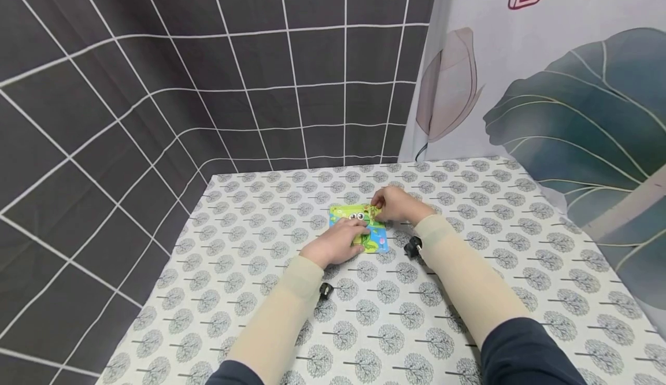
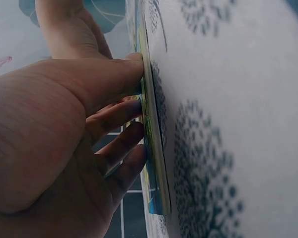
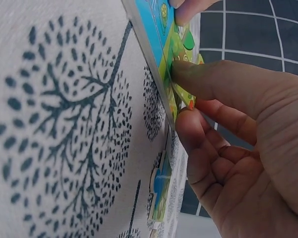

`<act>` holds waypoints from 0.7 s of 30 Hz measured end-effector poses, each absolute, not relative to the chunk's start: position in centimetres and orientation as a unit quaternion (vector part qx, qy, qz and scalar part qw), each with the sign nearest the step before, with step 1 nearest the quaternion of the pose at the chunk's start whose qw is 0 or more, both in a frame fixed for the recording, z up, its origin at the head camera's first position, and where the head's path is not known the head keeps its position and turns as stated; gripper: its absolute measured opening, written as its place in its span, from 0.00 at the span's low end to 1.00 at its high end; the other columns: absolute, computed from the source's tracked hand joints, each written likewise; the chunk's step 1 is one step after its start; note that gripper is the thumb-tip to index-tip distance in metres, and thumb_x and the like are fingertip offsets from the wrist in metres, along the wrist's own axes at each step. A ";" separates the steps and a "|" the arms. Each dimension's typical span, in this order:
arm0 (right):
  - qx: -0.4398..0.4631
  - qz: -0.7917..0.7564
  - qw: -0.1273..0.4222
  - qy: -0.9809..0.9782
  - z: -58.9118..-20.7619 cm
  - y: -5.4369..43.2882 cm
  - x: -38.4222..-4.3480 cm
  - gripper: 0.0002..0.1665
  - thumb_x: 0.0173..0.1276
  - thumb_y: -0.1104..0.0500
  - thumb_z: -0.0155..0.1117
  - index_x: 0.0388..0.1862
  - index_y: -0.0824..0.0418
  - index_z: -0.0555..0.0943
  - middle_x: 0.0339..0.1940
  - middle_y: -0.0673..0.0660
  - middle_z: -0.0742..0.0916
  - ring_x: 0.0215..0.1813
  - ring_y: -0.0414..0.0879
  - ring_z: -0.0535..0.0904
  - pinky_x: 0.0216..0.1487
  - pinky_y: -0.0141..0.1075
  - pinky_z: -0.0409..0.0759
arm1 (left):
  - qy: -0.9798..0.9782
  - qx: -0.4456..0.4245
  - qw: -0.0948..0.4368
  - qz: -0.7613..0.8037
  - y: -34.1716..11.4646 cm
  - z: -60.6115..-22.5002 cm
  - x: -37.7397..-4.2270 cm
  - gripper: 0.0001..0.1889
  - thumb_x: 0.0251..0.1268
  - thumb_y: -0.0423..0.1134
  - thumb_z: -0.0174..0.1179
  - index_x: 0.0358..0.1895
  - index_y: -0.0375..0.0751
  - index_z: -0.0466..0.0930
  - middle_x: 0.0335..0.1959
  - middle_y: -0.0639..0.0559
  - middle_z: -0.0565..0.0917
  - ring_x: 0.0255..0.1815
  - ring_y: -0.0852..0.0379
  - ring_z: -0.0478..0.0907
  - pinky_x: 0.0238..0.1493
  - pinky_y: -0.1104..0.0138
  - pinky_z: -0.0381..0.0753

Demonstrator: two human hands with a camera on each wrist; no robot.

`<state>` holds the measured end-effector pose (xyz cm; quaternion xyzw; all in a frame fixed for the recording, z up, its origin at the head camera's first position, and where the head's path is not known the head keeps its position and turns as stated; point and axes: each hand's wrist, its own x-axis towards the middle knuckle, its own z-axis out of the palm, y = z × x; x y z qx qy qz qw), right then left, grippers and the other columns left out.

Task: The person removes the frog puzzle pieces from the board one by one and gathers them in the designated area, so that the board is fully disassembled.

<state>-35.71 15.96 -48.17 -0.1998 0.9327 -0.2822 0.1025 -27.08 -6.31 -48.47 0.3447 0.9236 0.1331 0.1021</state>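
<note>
A thin, bright green and blue puzzle board (image 1: 378, 239) with a cartoon frog's eyes lies flat on the patterned cloth. My left hand (image 1: 338, 241) rests on its left and near part with fingers extended; in the left wrist view the thumb and fingertips touch the board's face. At the upper right corner, my right hand (image 1: 398, 203) pinches a small yellow-green puzzle piece (image 3: 185, 95) between thumb and index finger. That piece is tilted up from the board, its lower edge right at the surface. My fingers partly cover the picture.
A loose blue and green puzzle piece (image 3: 161, 191) lies on the cloth beside the board in the right wrist view. The tree-print tablecloth (image 1: 250, 315) reaches back to a dark gridded curtain (image 1: 250, 61). A pale, leaf-printed curtain (image 1: 572, 107) hangs at the right.
</note>
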 end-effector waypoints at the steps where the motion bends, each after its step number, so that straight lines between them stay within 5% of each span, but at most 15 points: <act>1: -0.200 -0.281 0.102 0.933 -48.2 16.0 -35.7 0.22 0.54 0.63 0.81 0.49 0.63 0.86 0.40 0.54 0.86 0.43 0.48 0.81 0.49 0.41 0.84 | 0.924 0.345 0.102 0.132 -6.3 -48.5 -27.1 0.28 0.77 0.47 0.62 0.76 0.48 0.72 0.81 0.52 0.66 0.81 0.48 0.59 0.84 0.53 0.51; 15: -0.201 -0.291 0.098 0.930 -48.2 16.0 -35.2 0.24 0.54 0.62 0.83 0.49 0.64 0.86 0.40 0.55 0.86 0.44 0.49 0.80 0.51 0.43 0.84 | 0.926 0.345 0.097 0.123 -6.1 -48.6 -26.9 0.27 0.78 0.47 0.61 0.75 0.48 0.73 0.80 0.52 0.67 0.80 0.49 0.61 0.82 0.56 0.57; 21: -0.207 -0.284 0.090 0.932 -48.4 16.2 -35.2 0.20 0.56 0.61 0.81 0.48 0.63 0.86 0.40 0.54 0.86 0.44 0.49 0.81 0.52 0.44 0.84 | 0.926 0.342 0.099 0.121 -6.1 -48.7 -27.0 0.27 0.78 0.46 0.61 0.75 0.48 0.73 0.81 0.53 0.66 0.81 0.48 0.60 0.84 0.54 0.52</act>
